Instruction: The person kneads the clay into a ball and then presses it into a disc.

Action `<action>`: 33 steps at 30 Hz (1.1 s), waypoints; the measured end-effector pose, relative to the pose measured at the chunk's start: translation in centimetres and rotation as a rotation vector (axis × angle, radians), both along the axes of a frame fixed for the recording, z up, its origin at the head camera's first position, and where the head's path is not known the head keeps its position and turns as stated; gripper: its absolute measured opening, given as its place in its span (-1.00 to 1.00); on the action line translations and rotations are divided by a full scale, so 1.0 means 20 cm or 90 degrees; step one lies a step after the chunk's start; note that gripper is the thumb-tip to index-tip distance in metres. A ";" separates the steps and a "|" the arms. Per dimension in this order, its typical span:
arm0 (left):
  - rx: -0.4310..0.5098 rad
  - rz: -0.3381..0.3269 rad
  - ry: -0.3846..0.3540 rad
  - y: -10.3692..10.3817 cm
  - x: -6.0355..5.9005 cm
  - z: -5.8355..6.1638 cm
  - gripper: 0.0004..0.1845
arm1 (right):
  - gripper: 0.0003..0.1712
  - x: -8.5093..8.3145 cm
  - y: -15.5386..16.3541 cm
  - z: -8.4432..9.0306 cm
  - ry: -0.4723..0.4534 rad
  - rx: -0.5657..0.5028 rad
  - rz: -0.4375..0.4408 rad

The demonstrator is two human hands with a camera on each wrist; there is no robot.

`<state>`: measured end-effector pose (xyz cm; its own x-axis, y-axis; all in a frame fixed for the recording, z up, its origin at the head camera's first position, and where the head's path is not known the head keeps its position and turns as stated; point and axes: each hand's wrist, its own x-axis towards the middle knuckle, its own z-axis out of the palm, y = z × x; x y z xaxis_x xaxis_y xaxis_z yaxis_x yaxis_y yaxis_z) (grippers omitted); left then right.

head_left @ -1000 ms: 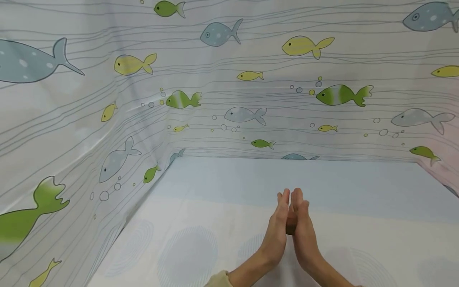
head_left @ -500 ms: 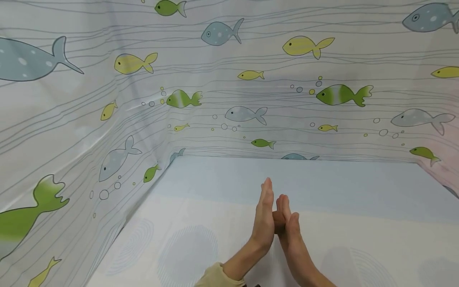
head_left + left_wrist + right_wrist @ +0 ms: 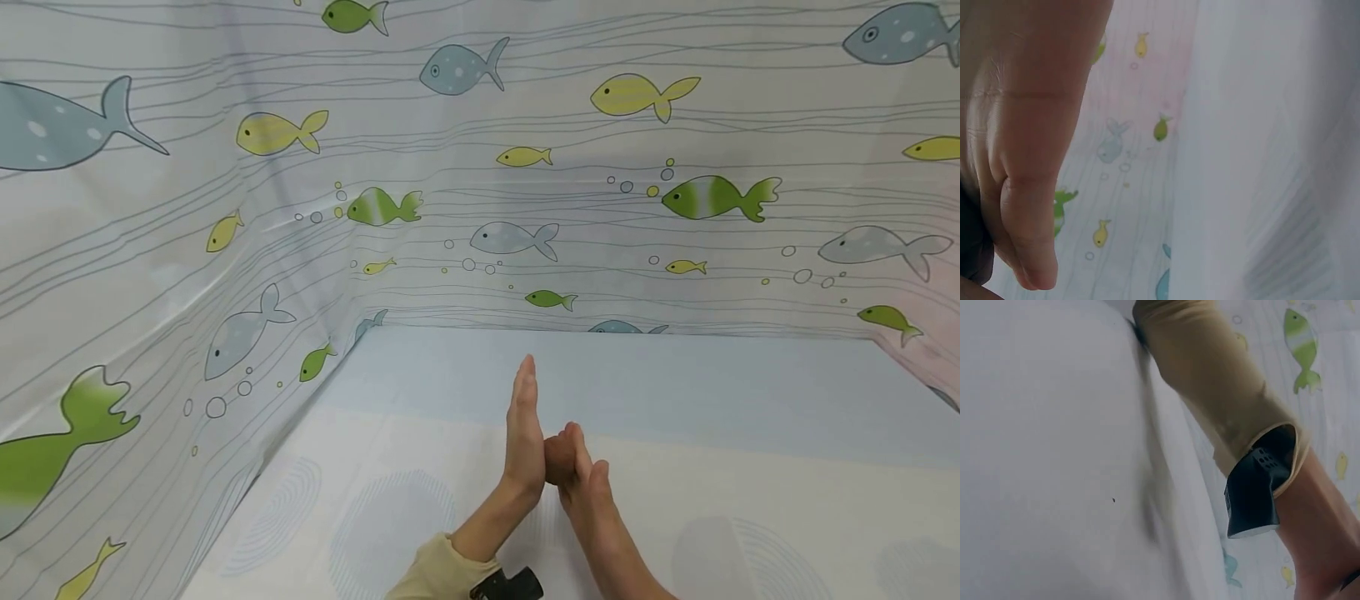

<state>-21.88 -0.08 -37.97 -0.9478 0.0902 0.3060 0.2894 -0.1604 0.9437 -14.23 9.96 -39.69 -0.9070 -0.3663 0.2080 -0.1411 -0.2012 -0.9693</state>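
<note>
Both hands stand on edge above the pale table cloth [image 3: 390, 467], pressed against each other. My left hand [image 3: 524, 421] is further forward, its fingers straight and pointing away from me. My right hand [image 3: 576, 471] lies against the left palm, with its fingertips [image 3: 561, 442] near the heel of the left hand. Nothing shows between them. The left wrist view shows only the left palm and thumb [image 3: 1025, 187] up close. In the right wrist view I see the left forearm in a beige sleeve [image 3: 1210, 381] with a black wrist device [image 3: 1252, 495].
Curtain walls printed with fish [image 3: 712, 198] enclose the table on the left, back and right. The cloth is white and light blue with faint circle patterns [image 3: 390, 525]. The black wrist device [image 3: 510, 585] shows at the lower edge.
The left hand has slid forward along the right, while the right hand has drawn back toward me. A second ago the fingertips were level.
</note>
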 end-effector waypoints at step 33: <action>-0.142 -0.222 0.048 0.14 0.15 -0.10 -0.28 | -0.14 -0.11 0.13 0.10 -0.004 -0.054 -0.183</action>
<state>-18.92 2.63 -40.00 -0.8244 0.4731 0.3107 0.3241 -0.0554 0.9444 -16.35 12.61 -37.74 -0.9722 -0.0756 0.2214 -0.1986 -0.2334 -0.9519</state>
